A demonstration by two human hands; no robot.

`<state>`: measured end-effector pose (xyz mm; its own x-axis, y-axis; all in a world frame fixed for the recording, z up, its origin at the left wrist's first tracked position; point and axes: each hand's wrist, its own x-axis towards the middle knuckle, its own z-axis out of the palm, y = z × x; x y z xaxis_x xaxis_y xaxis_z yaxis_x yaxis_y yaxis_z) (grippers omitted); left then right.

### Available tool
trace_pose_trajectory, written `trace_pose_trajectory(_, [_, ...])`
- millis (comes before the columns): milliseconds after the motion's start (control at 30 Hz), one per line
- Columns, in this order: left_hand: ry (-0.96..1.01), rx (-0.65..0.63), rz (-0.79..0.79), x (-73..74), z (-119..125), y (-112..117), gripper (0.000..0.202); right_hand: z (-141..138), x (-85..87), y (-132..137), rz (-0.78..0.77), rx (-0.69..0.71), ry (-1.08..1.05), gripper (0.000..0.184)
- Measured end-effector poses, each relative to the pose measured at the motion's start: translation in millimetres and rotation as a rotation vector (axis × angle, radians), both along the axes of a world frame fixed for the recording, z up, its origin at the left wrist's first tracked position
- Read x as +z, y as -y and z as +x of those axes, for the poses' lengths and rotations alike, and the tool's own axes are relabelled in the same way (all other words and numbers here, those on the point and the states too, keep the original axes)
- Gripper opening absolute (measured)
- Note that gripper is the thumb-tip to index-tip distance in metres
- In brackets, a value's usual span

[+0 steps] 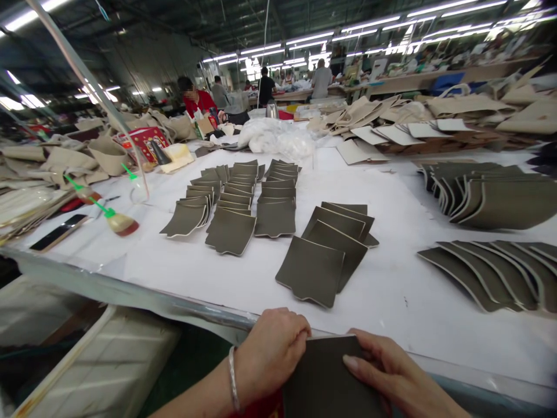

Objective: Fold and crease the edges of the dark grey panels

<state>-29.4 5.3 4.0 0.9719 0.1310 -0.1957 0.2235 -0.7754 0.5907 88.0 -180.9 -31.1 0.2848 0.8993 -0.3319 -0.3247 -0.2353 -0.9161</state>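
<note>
The left hand [281, 345] pinches the top-left corner of a dark panel [326, 377] at the counter's [383, 284] near edge, and the right hand [385, 368] grips its right side, thumb on the face; an uneven pull could crease it. Beyond, a bump could slide the loosely overlapped pile [308, 270] across the white-topped counter, or tip the bottle [119, 222]. Farther back, people [322, 80] work under tube lights [365, 25].
</note>
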Motion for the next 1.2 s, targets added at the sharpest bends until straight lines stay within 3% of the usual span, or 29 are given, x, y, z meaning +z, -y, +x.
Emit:
trace_pose_trajectory(167, [0.028, 0.049, -0.072, 1.6, -2.4, -1.2, 0.029, 2.6, -1.5, 1.2, -0.002, 0.012, 0.008, 0.031])
trace_pose_trajectory(333, [-0.068, 0.161, -0.231, 5.5, -3.4, 1.1, 0.011, 0.1, -6.3, 0.6, -0.035, -0.003, 0.047, 0.034])
trace_pose_trajectory(633, [-0.023, 0.100, -0.212, 3.1, -5.4, -2.8, 0.027, -3.0, -1.4, -0.7, -0.021, 0.013, -0.011, 0.032])
trace_pose_trajectory(767, [0.163, 0.078, -0.039, -4.6, -11.0, 1.0, 0.016, -1.8, -4.5, -1.8, 0.008, 0.012, -0.024, 0.030])
trace_pose_trajectory(933, [0.422, -0.107, 0.289, -12.9, -19.0, 9.8, 0.013, -1.3, -9.3, -1.1, 0.026, 0.011, -0.032, 0.030])
trace_pose_trajectory(1200, [0.574, -0.235, 0.520, -17.9, -14.6, 14.6, 0.018, 0.1, -9.1, 0.3, 0.025, -0.021, 0.037, 0.025])
